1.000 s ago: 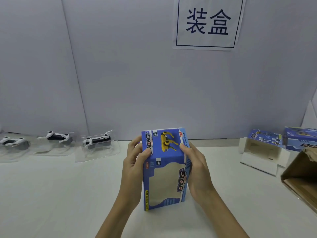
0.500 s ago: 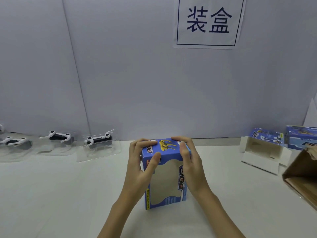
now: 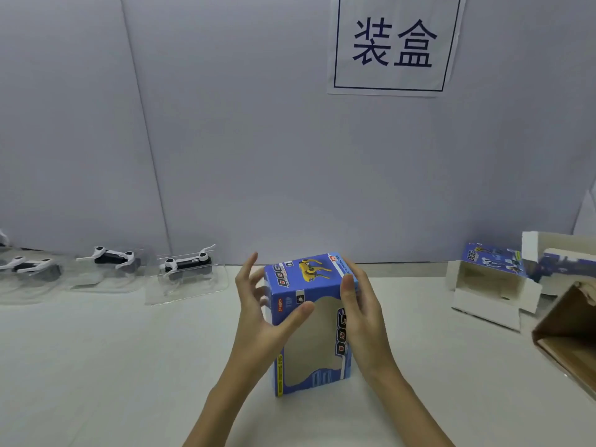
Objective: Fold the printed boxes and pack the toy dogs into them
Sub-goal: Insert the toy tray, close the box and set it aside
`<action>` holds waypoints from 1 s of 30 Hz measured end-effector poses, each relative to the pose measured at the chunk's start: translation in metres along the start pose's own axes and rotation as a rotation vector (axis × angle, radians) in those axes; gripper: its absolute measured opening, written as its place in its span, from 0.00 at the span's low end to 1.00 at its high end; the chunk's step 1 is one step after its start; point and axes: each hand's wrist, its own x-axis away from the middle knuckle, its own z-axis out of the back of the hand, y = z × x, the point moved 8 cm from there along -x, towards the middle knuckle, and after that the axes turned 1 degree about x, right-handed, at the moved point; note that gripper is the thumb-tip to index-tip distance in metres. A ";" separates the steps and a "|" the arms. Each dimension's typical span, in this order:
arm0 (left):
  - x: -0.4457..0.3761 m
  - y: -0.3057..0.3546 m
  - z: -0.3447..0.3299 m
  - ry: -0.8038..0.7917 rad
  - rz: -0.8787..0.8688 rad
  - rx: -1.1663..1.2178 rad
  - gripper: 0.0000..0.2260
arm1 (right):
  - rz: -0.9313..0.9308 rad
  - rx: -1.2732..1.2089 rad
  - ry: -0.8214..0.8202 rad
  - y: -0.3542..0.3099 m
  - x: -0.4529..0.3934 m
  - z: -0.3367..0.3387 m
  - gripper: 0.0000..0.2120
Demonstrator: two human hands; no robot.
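Note:
A blue printed box (image 3: 322, 295) with a yellow dog picture and a clear window stands upright on the white table (image 3: 129, 366), its top flap closed. My left hand (image 3: 258, 321) is beside its left face, fingers spread and straight, thumb touching the front. My right hand (image 3: 364, 314) grips the right side near the top, thumb on the front edge and fingers round the back. Three black-and-white toy dogs in clear trays lie along the back left: the first dog (image 3: 188, 262), the second dog (image 3: 113, 256) and the third dog (image 3: 29, 266).
An open blue box (image 3: 490, 285) lies on its side at the back right, another open box (image 3: 567, 262) behind it. A brown cardboard carton (image 3: 574, 333) sits at the right edge. A paper sign (image 3: 393, 43) hangs on the grey back wall.
Both hands pressed the top flap down half a second ago. Now my left fingers have lifted off and spread, and my right hand has slid to the box's right side.

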 end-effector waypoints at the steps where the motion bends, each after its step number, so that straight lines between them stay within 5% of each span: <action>1: -0.001 -0.004 0.002 -0.001 0.034 0.021 0.45 | 0.007 -0.003 0.020 -0.001 0.000 0.002 0.24; 6: -0.006 -0.005 0.016 0.082 0.021 -0.058 0.32 | -0.029 -0.137 -0.070 -0.001 -0.002 -0.001 0.19; 10: -0.004 0.011 0.018 0.061 -0.116 -0.083 0.36 | -0.115 -0.342 -0.196 -0.002 -0.005 -0.004 0.22; 17: -0.004 0.015 0.007 -0.093 -0.271 -0.194 0.41 | -0.250 -0.444 -0.048 0.007 -0.014 0.019 0.21; 22: -0.001 0.008 0.001 -0.128 -0.315 -0.289 0.41 | -0.256 -0.412 -0.084 0.008 -0.013 0.019 0.18; 25: 0.002 0.010 -0.003 -0.116 -0.389 -0.373 0.38 | -0.260 -0.441 -0.106 0.008 -0.014 0.020 0.16; 30: -0.005 0.001 0.019 0.069 -0.269 -0.227 0.39 | -0.147 -0.399 -0.121 -0.004 -0.015 0.025 0.17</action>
